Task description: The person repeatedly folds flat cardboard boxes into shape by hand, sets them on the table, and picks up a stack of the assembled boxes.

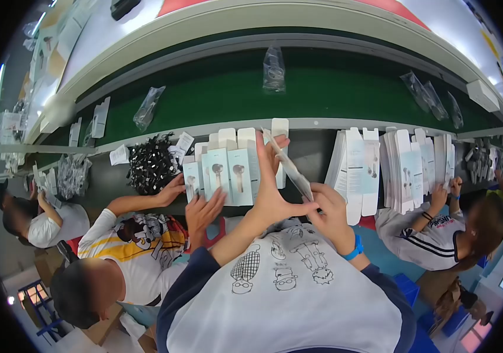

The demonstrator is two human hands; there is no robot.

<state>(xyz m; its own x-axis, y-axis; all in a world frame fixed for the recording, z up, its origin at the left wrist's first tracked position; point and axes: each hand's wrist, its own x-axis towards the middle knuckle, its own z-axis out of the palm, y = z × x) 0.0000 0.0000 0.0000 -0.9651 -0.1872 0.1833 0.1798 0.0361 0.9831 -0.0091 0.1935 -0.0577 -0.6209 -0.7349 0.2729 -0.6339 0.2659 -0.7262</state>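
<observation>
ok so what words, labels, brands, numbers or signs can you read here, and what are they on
"UNSAY", roughly: shirt at far right; blurred, last letters uncertain.
Held box: no print legible.
Earphone boxes: print too small.
Box stacks at right: fine print, unreadable.
White slips: too blurred.
Front shirt: tiny lettering by the drawings, unreadable.

Pale carton up now, thin and flat-looking [291, 167], held nearly edge-on, slanting over the tabletop [315, 148], one end toward the far edge!
</observation>
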